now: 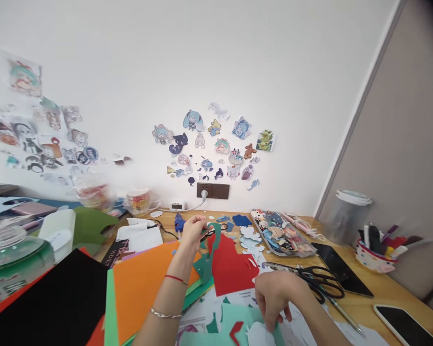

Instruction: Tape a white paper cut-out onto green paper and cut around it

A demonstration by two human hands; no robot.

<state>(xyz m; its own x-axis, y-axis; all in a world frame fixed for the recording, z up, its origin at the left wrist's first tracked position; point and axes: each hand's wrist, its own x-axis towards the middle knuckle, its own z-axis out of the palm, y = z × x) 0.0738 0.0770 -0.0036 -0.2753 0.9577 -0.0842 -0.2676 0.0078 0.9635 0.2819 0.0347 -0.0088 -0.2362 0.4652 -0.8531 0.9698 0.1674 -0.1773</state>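
Note:
My left hand [194, 231] is raised over the middle of the desk, its fingers pinching the top of a dark green paper scrap [215, 247] that hangs down. Below and right of it lies a cut red paper sheet [231, 269]. Low on the right, my right hand [279, 295] points down with bent fingers closed at the edge of a white paper piece [260, 335]. That piece rests on a mint green sheet [234, 315], where a small red paper scrap [235, 331] also lies. The right fingertips are partly hidden.
Black-handled scissors [323, 281], a pen [346, 315] and a phone [411, 327] lie at right. A clear tray of cut-outs [281, 235] stands behind. Orange paper [144, 293] and black paper [54, 307] lie left, near a green jar [16, 259].

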